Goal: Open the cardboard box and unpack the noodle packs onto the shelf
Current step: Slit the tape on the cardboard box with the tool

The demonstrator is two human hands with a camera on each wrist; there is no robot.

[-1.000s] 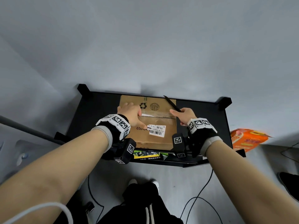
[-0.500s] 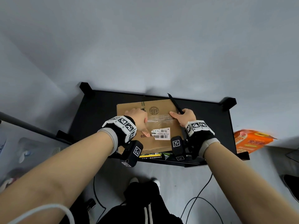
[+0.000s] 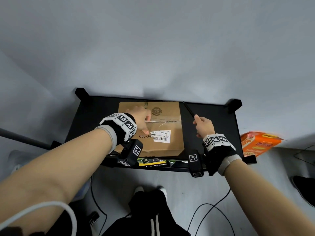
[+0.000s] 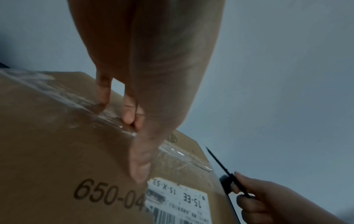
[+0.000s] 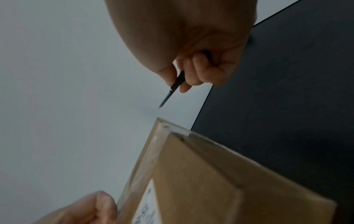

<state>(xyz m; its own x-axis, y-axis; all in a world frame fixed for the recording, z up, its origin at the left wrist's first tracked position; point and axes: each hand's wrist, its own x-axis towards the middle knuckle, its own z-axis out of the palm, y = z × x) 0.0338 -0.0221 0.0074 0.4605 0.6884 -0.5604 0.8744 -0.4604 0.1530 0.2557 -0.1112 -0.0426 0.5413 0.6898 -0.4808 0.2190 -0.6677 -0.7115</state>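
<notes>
Cardboard box, brown and still taped shut, lies flat on top of the black shelf; we rest our left hand on its lid, fingers extended and pressing along the clear tape over the seam, thumb down beside the white shipping label; that grip is relaxed, clamped on nothing; our right hand hovers just off the box's right edge, fingers curled tight around a thin black blade that points up and away toward the wall; noodle packs show on the tier below the box's front edge; an orange package sits to the right of the shelf.
</notes>
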